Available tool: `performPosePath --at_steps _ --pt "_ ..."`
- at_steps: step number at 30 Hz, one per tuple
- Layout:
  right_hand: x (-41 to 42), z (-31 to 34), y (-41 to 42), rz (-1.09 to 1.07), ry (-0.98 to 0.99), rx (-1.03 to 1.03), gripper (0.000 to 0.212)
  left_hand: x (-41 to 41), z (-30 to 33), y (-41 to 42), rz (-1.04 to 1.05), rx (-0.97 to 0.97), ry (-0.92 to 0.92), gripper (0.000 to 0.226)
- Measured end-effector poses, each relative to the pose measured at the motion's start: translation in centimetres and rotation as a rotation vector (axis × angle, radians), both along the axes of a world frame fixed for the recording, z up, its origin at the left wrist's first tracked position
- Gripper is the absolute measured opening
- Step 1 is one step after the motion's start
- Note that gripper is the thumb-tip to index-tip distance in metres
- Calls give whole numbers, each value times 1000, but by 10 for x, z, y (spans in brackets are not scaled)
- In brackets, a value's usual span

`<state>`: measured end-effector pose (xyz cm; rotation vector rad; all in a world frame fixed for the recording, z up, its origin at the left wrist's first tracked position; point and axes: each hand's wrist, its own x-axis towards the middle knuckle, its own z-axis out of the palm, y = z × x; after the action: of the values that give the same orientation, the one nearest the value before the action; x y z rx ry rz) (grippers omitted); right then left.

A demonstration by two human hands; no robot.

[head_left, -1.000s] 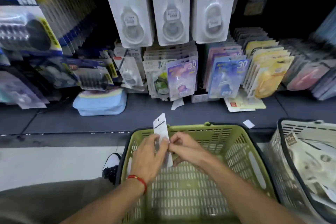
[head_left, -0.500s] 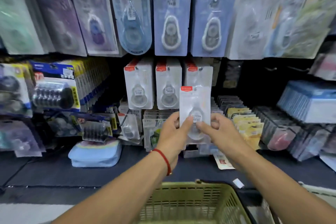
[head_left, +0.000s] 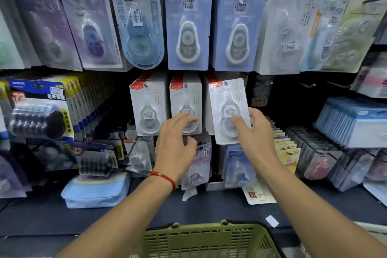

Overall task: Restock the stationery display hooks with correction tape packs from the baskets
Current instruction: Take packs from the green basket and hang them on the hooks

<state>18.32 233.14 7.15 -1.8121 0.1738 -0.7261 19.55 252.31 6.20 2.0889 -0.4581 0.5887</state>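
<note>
Head view, stationery display, items as seen:

Item 1. A white correction tape pack (head_left: pixel 229 111) with a red corner label is being held up, slightly tilted, by the right hand (head_left: pixel 254 132) in front of the rightmost of three matching white rows. The pack is being pinched at its lower right edge, the thumb (head_left: pixel 237 120) being laid across the front blister and the other fingers being wrapped behind the card. Whether its hanging hole is being carried on a hook cannot be told.

Item 2. The left hand (head_left: pixel 178 142) is being held spread and relaxed, nothing being gripped; its fingertips (head_left: pixel 188 117) are being shown over the lower part of the middle white pack row (head_left: pixel 185 98). Contact cannot be confirmed. A red cord bracelet (head_left: pixel 164 177) is being worn on that wrist.

Item 3. A third white pack row (head_left: pixel 147 107) is being displayed just left of the middle one.

Item 4. Above these, two blue-carded packs (head_left: pixel 187 27) are being hung side by side on hooks, with a rounded blue blister pack (head_left: pixel 140 25) being hung to their left.

Item 5. A green plastic basket (head_left: pixel 207 239) is being shown at the bottom edge, below and between the forearms; only its slotted rim and wall are being seen, so its contents cannot be told.

Item 6. A pale blue pouch (head_left: pixel 95 191) is being kept on the dark shelf (head_left: pixel 209 207) at lower left, well apart from both hands. A small white paper scrap (head_left: pixel 271 221) is lying on the shelf near the basket's right corner.
</note>
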Motion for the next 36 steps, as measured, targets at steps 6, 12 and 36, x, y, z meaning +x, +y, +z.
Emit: performPosePath --at_steps 6,12,36 --pt "-3 -8 2 31 3 -26 31 9 -5 1 12 174 -75 63" --pt "-2 -33 -9 -104 -134 -891 60 20 -23 4 31 392 -67 76" --pt "-172 -255 -76 -58 890 -377 66 -192 -211 -36 -319 767 732 60"
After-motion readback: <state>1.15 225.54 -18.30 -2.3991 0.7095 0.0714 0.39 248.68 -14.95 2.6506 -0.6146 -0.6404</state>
